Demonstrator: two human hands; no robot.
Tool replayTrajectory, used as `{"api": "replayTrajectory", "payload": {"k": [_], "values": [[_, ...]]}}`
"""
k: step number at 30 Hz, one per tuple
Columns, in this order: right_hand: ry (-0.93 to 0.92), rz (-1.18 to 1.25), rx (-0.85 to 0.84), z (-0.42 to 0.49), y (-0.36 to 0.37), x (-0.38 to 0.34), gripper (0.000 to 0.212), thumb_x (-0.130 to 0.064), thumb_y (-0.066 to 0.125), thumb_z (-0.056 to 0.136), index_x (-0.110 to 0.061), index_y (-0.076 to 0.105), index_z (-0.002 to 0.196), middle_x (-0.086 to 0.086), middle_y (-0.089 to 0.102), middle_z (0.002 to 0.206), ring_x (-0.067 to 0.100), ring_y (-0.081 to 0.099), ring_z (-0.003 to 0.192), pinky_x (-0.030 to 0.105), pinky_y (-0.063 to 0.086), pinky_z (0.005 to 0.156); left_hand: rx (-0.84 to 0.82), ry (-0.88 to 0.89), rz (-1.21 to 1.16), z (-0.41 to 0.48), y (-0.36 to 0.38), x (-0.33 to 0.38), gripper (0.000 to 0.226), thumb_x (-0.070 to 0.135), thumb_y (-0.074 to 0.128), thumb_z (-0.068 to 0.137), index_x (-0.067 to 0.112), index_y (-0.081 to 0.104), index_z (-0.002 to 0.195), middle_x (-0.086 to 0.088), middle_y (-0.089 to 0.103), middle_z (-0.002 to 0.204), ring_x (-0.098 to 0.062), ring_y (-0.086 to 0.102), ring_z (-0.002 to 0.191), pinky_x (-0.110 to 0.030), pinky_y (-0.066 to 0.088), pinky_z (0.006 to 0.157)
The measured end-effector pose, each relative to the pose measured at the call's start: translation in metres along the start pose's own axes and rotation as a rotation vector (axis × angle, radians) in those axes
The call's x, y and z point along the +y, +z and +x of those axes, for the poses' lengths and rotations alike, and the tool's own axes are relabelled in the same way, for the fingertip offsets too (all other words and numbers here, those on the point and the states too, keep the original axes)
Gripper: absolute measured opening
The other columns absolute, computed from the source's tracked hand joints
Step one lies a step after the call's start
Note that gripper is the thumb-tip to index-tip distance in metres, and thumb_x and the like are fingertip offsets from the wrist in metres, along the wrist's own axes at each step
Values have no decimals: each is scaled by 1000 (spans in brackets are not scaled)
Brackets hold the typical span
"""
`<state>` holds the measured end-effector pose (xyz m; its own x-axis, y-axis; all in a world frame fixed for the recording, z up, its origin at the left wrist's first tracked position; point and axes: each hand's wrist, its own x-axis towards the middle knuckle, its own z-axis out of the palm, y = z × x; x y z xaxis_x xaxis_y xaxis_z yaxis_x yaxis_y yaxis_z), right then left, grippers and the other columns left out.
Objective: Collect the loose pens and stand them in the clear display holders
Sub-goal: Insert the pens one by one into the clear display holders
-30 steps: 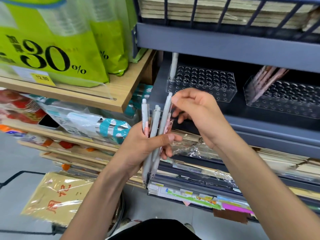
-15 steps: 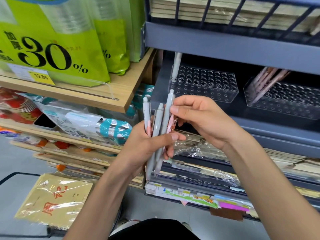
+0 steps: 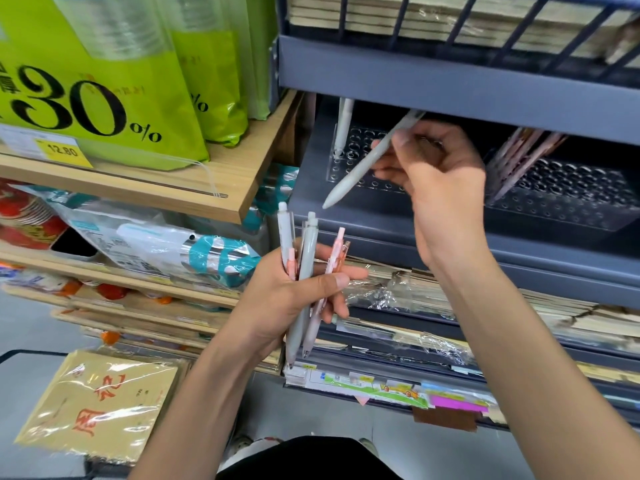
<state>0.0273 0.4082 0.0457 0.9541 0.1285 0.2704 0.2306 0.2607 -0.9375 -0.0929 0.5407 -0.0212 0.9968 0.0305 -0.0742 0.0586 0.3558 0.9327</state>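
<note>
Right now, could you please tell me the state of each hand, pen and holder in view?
right hand: grips the grey pen, raised before the left holder
grey pen: tilted, tip down-left, in no hole
left hand: grips the pen bundle
pen bundle: upright, buttons up
left holder: one white pen standing in it
right holder: pink pens leaning at its left end

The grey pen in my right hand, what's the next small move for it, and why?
Probably turn the grey pen upright and lower it into a free hole of the left clear holder. The right hand pinches it tilted in front of that holder, where only one pen stands; the left hand holds the other pens.
</note>
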Motion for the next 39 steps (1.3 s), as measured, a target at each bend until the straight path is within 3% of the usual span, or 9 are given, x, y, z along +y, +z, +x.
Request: {"api": "replayTrajectory", "payload": {"k": [4, 12, 18, 23, 27, 31, 36, 39], "values": [[-144, -56, 71, 10, -1, -3, 13, 2, 63, 87, -8, 60, 96, -3, 74, 78, 15, 70, 73, 28, 56, 73, 9, -1, -3, -1, -2, 0, 39, 4, 70, 78, -18, 53, 105, -19, 75, 100, -22, 66, 54, -25, 50, 46], [-146, -15, 140, 12, 5, 0, 24, 6, 58, 88, -18, 63, 87, -5, 70, 74, 16, 66, 68, 29, 56, 65, 44, 18, -5, -3, -6, 1, 39, 5, 71, 78, -17, 52, 105, -19, 75, 102, -23, 66, 54, -26, 50, 46], [79, 91, 168, 16, 6, -2, 19, 4, 53, 89, -10, 61, 79, 2, 62, 67, 12, 56, 54, 27, 51, 56, 53, 14, -5, -6, -5, -2, 38, 1, 69, 80, -21, 53, 107, -18, 75, 98, -23, 66, 54, -25, 50, 46], [226, 101, 140, 13, 2, 0, 16, -3, 57, 89, -12, 62, 76, 3, 60, 69, 12, 54, 55, 26, 48, 54, 62, 16, -3, -6, -6, -1, 38, 3, 70, 80, -19, 54, 107, -19, 75, 101, -23, 66, 55, -26, 50, 47], [255, 84, 87, 12, -1, 0, 12, -6, 61, 90, -10, 62, 78, 12, 66, 83, 16, 56, 61, 25, 46, 54, 65, 12, 1, -7, -8, -3, 34, 3, 70, 82, -17, 55, 105, -18, 75, 102, -23, 66, 55, -26, 51, 47], [199, 131, 33, 15, -5, -2, 5, -6, 65, 89, -8, 63, 84, 15, 70, 86, 17, 56, 64, 25, 47, 57, 62, 7, 0, -6, -6, -5, 34, 1, 69, 83, -19, 55, 107, -19, 75, 101, -23, 66, 55, -26, 50, 47], [-59, 168, 94, 18, -3, -4, 4, 6, 60, 89, 3, 63, 89, 18, 68, 84, 20, 61, 66, 33, 54, 71, 67, 10, 7, -6, -2, -5, 38, 3, 70, 80, -19, 54, 107, -18, 75, 100, -23, 66, 54, -26, 50, 47], [-146, 100, 121, 22, 2, -3, 12, 11, 60, 87, 0, 61, 85, 4, 70, 70, 17, 64, 63, 34, 56, 71, 84, 4, 5, -5, 0, -6, 33, -2, 68, 83, -18, 52, 108, -18, 75, 99, -23, 65, 53, -26, 50, 47]]}}
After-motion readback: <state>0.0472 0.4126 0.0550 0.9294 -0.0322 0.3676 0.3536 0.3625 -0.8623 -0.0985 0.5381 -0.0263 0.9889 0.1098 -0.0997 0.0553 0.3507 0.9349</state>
